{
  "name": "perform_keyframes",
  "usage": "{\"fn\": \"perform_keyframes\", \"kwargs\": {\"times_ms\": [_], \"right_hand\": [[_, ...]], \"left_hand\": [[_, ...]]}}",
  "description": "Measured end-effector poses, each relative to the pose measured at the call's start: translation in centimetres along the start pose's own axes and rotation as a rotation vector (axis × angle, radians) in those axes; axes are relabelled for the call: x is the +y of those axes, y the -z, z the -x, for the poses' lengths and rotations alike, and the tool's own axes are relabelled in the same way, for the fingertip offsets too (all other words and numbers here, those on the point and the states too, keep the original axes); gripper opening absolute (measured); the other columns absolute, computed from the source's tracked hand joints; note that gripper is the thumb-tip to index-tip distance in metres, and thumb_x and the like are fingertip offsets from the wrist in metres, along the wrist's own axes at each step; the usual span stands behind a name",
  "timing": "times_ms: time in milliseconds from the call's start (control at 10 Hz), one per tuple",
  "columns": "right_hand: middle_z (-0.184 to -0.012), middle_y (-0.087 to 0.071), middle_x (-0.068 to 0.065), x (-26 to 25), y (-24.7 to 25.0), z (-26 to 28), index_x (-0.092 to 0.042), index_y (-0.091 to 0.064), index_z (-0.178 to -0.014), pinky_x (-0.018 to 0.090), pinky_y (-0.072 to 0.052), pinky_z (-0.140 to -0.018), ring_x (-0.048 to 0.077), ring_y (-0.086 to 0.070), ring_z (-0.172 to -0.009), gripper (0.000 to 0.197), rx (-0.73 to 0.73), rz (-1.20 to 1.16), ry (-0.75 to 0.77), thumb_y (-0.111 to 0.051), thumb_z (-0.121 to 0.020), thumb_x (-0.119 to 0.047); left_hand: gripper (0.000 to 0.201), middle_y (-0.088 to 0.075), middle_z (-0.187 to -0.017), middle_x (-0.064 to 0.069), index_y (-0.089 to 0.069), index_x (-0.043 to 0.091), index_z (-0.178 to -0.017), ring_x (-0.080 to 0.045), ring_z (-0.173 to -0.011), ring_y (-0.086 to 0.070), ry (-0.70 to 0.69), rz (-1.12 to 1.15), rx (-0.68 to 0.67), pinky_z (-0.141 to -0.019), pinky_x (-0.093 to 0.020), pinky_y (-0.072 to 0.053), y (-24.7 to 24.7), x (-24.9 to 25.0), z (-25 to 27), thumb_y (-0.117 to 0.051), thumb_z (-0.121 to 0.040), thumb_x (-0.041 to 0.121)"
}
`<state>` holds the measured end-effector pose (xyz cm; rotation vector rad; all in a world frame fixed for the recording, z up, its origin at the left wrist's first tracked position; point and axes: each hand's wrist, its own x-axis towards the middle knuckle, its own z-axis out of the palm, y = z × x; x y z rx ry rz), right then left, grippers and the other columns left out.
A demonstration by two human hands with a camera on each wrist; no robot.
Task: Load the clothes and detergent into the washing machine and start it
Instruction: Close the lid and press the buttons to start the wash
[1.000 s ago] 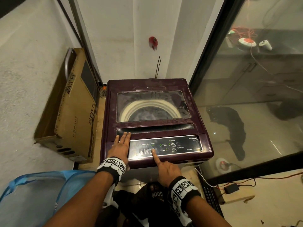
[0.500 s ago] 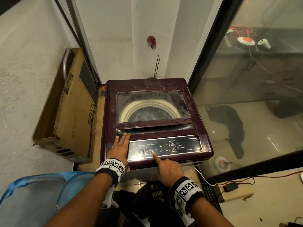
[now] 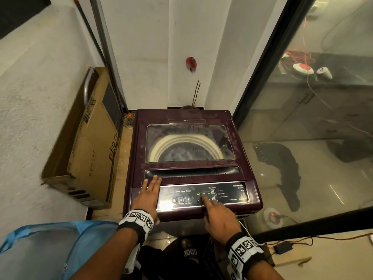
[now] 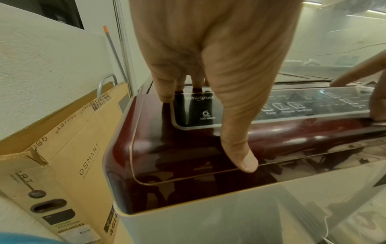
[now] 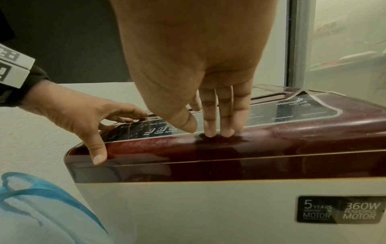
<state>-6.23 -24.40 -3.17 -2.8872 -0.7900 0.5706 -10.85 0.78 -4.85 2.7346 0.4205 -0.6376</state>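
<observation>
Glossy maroon top-loading washing machine (image 3: 193, 138), glass lid down. Left hand (image 3: 146, 196) flat, fingers straight, beside black control panel (image 3: 203, 196). Right hand (image 3: 219, 220), forefinger extended, seemingly touching panel; holding nothing.

Cardboard box (image 3: 88, 150) left of washing machine (image 3: 189, 118); mesh bag (image 3: 40, 251) front-left; glass partition (image 3: 312, 138) right.

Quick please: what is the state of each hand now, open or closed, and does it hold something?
Left hand: open, flat on the washing machine, holding nothing.
Right hand: forefinger on the control panel, holding nothing.
</observation>
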Motion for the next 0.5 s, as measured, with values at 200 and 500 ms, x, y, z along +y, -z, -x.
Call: {"fn": "perform_keyframes", "kwargs": {"times_ms": [200, 500], "right_hand": [[-0.131, -0.056, 0.003, 1.1, 1.5, -1.3, -0.023, -0.028, -0.152, 0.037, -0.048, -0.097, 0.025, -0.057, -0.117, 0.066, 0.032, 0.0, -0.006, -0.048, -0.09, -0.023], [-0.135, -0.051, 0.004, 2.8, 4.1, -4.8, -0.019, -0.026, -0.156, 0.039, -0.048, -0.099, 0.027, -0.054, -0.122, 0.068, 0.071, 0.068, 0.007, -0.045, -0.09, -0.024]], "left_hand": [[0.149, 0.02, -0.162, 0.014, 0.017, 0.025, -0.154, -0.02, -0.151, 0.012, -0.018, -0.012, 0.027, -0.111, -0.043, -0.041, 0.2, -0.3, 0.0, -0.094, -0.055, 0.035], [0.119, -0.054, -0.143, 0.003, -0.001, 0.032, -0.155, -0.021, -0.129, -0.053, -0.012, 0.055, 0.1, -0.1, -0.04, -0.049, 4.7, 0.0, -1.4, -0.056, -0.064, 0.086]]}}
